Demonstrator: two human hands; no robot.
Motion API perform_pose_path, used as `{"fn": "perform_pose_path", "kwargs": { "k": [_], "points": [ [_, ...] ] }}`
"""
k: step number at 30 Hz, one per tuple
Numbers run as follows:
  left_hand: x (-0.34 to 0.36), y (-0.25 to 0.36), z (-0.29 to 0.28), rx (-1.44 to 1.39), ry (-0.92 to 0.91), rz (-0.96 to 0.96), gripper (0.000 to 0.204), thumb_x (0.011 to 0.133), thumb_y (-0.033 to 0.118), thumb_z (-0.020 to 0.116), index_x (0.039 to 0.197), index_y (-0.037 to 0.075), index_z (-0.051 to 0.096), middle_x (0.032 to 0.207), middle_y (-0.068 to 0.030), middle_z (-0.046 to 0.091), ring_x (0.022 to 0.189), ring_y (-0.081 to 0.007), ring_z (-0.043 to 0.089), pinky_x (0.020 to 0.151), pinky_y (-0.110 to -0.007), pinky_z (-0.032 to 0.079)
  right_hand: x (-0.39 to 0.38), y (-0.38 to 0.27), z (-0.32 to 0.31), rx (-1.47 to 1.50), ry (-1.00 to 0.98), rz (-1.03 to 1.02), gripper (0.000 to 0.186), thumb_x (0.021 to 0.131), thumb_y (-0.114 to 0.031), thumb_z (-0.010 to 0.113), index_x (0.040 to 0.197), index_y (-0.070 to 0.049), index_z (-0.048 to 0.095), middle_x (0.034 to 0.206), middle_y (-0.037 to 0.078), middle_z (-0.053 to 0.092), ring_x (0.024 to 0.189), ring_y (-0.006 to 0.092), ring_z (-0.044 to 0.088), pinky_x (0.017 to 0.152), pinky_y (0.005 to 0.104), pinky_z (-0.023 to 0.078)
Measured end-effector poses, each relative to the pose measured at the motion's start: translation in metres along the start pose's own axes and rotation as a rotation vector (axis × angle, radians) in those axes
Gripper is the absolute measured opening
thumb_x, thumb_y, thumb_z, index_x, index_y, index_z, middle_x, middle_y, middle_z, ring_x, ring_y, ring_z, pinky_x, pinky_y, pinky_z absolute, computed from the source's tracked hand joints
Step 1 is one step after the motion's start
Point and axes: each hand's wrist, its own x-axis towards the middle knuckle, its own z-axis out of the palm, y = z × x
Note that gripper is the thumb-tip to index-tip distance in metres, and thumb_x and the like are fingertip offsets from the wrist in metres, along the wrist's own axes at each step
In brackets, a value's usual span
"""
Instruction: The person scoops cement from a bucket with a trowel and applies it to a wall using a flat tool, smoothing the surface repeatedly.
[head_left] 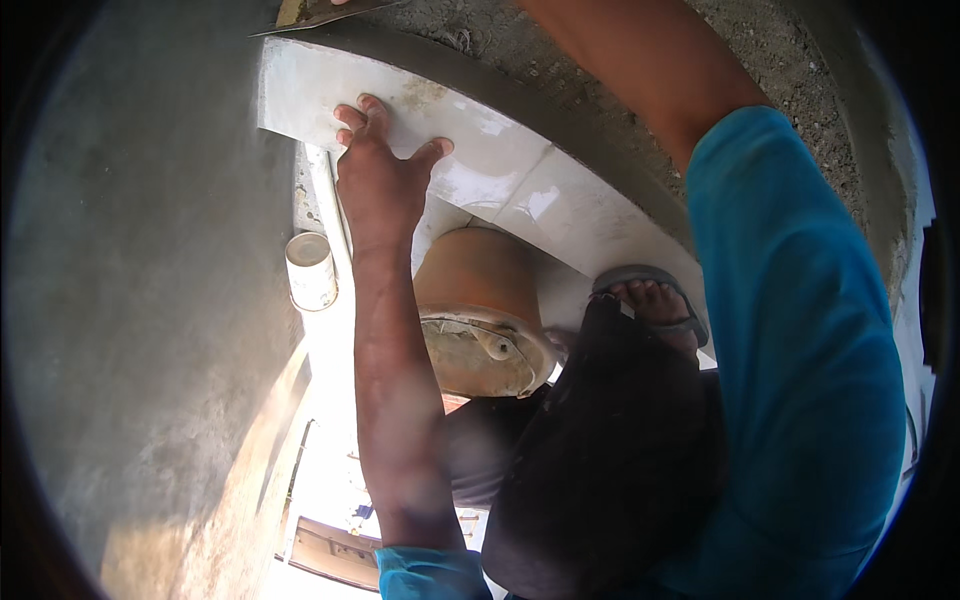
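Observation:
My left hand rests on a pale, glossy tile with its thumb spread away from its bent fingers. The tile forms part of a narrow, tiled step edge, with a joint line to the right of the hand. My right forearm reaches across the top and passes out of the picture, so nearly all of that hand is hidden. At the upper edge, a flat metal blade like a trowel's lies along the tile's far-left end, a yellowish piece on it. A fingertip seems to show beside it, but its grip cannot be made out.
Rough grey mortar borders the tiles on the far side. A grey wall stands at left. Below the step are a brown bucket and a white can beside a white pipe. My sandalled foot is on the tiles.

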Motion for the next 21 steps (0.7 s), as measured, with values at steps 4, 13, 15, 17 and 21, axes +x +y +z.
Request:
{"fn": "perform_pose_path", "kwargs": {
  "k": [4, 13, 15, 17, 21],
  "points": [
    [0.000, -0.001, 0.002, 0.025, 0.043, 0.037, 0.105, 0.074, 0.050, 0.085, 0.153, 0.001, 0.037, 0.157, -0.0296, 0.034, 0.142, -0.0447, 0.041, 0.111, -0.044, 0.044, 0.005, 0.003, -0.007, 0.073, -0.015, 0.068, 0.048, 0.095, 0.004, 0.062, 0.141, -0.003, 0.050, 0.135, 0.012, 0.056, 0.122, 0.0238, 0.053, 0.106, 0.0367, 0.042],
    [0.000, 0.002, -0.002, 0.031, 0.053, 0.037, 0.101, 0.073, 0.048, 0.086, 0.150, -0.001, 0.042, 0.147, -0.0310, 0.047, 0.128, -0.0409, 0.058, 0.105, -0.043, 0.049, 0.005, 0.011, -0.006, 0.067, -0.046, 0.032, 0.048, 0.094, 0.004, 0.062, 0.140, -0.002, 0.050, 0.135, 0.015, 0.056, 0.125, 0.0248, 0.051, 0.107, 0.0362, 0.042],
    [0.000, 0.002, -0.004, 0.012, 0.047, 0.043, 0.100, 0.073, 0.047, 0.086, 0.149, -0.003, 0.044, 0.144, -0.0310, 0.051, 0.125, -0.0391, 0.060, 0.103, -0.041, 0.050, 0.005, 0.012, -0.003, -0.027, -0.043, 0.048, 0.049, 0.093, 0.004, 0.063, 0.140, -0.002, 0.050, 0.137, 0.016, 0.056, 0.126, 0.0256, 0.051, 0.108, 0.0372, 0.041],
    [0.001, 0.002, -0.004, -0.009, 0.046, 0.053, 0.099, 0.073, 0.047, 0.086, 0.147, -0.004, 0.045, 0.140, -0.0309, 0.054, 0.124, -0.0377, 0.061, 0.102, -0.040, 0.051, 0.003, 0.015, -0.001, -0.043, -0.042, 0.063, 0.050, 0.093, 0.003, 0.064, 0.140, -0.002, 0.050, 0.138, 0.016, 0.055, 0.127, 0.0264, 0.050, 0.108, 0.0383, 0.041],
    [0.002, 0.002, -0.003, 0.049, 0.070, 0.052, 0.098, 0.073, 0.044, 0.087, 0.146, -0.007, 0.044, 0.136, -0.0332, 0.056, 0.123, -0.0395, 0.061, 0.101, -0.041, 0.051, -0.005, 0.023, 0.001, 0.053, -0.037, 0.073, 0.052, 0.092, 0.000, 0.067, 0.141, -0.002, 0.050, 0.141, 0.017, 0.054, 0.130, 0.0277, 0.048, 0.109, 0.0402, 0.039]
  ]
}}
